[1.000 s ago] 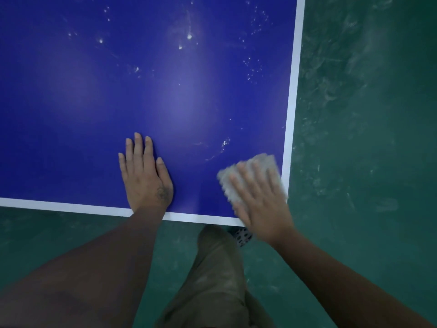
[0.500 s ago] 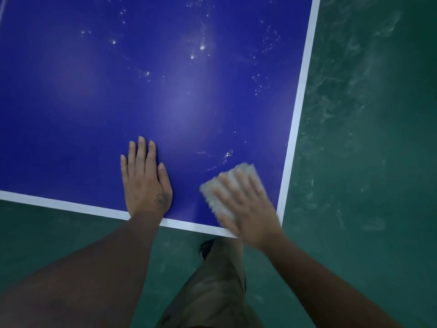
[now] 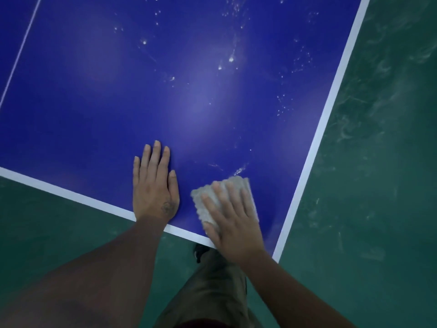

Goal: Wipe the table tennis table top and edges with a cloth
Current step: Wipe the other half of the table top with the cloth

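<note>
The blue table tennis table top (image 3: 165,95) fills most of the view, with a white border along its near edge (image 3: 71,196) and right edge (image 3: 331,95). White specks and smears dot the surface, densest toward the far right. A folded pale grey cloth (image 3: 208,200) lies near the table's near-right corner. My right hand (image 3: 233,221) presses flat on the cloth with straight, spread fingers. My left hand (image 3: 153,185) rests flat on the blue surface just left of the cloth, fingers together, wrist over the near edge.
Dark green floor (image 3: 378,162) with pale scuff marks surrounds the table on the right and near side. My trouser leg (image 3: 212,292) and a dark shoe (image 3: 199,252) stand below the near edge. A thin white centre line (image 3: 21,50) runs at far left.
My right hand has slid the cloth leftward from the right border toward my left hand. The left hand stays planted. The view has rotated, showing more of the table's left side.
</note>
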Motion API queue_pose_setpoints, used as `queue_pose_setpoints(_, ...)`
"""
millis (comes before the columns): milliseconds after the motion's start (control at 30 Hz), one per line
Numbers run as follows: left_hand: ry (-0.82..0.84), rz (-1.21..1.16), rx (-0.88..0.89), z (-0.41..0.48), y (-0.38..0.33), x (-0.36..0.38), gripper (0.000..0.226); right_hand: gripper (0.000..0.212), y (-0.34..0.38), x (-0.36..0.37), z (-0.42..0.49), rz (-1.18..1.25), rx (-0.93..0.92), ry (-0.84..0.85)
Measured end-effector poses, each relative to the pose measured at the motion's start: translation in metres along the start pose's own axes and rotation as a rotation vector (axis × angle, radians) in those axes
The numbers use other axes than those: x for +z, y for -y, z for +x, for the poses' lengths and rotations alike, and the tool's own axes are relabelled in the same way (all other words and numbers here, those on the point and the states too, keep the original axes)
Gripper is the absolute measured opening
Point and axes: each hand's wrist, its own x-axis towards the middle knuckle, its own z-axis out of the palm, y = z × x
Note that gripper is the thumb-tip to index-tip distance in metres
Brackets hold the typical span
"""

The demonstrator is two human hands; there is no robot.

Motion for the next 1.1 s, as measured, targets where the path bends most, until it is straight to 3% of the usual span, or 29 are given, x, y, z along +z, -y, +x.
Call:
queue_pose_setpoints(67, -0.008, -0.002, 0.002, 0.0, 0.0, 0.0, 0.057, 0.068, -0.017, -0.003, 0.034, -0.032, -0.17, 0.004)
queue_pose_setpoints(133, -0.011, -0.007, 0.002, 0.001, 0.0, 0.0, 0.057, 0.065, -0.052, -0.01, 0.076, -0.051, -0.187, -0.058)
queue_pose_setpoints(267, -0.014, -0.02, -0.005, 0.002, -0.002, -0.002, 0.056, 0.065, -0.127, -0.035, 0.14, -0.092, 0.128, -0.173)
queue_pose_setpoints(333, -0.009, -0.03, -0.007, 0.002, -0.003, -0.003, 0.055, 0.067, -0.134, -0.043, 0.147, -0.09, 0.281, -0.16)
queue_pose_setpoints(400, -0.002, -0.029, -0.009, 0.002, -0.003, -0.004, 0.055, 0.067, -0.113, -0.043, 0.14, -0.078, 0.303, -0.145)
queue_pose_setpoints(600, -0.029, -0.043, 0.001, 0.002, -0.003, -0.006, 0.054, 0.068, -0.022, -0.016, 0.034, 0.023, -0.133, 0.047)
queue_pose_setpoints(700, -0.032, -0.05, -0.013, 0.001, -0.006, -0.007, 0.053, 0.069, -0.044, -0.006, -0.039, -0.008, -0.348, 0.159)
queue_pose_setpoints(800, -0.043, -0.046, -0.014, 0.001, -0.008, -0.009, 0.053, 0.067, -0.105, -0.017, -0.063, -0.076, -0.453, 0.207)
queue_pose_setpoints(933, -0.052, -0.002, -0.033, -0.003, -0.012, -0.007, 0.054, 0.07, -0.159, -0.043, -0.013, -0.166, -0.35, 0.16)
queue_pose_setpoints(1100, -0.086, 0.066, -0.159, -0.013, -0.026, 0.0, 0.053, 0.069, -0.114, -0.039, 0.056, -0.126, -0.105, 0.046)
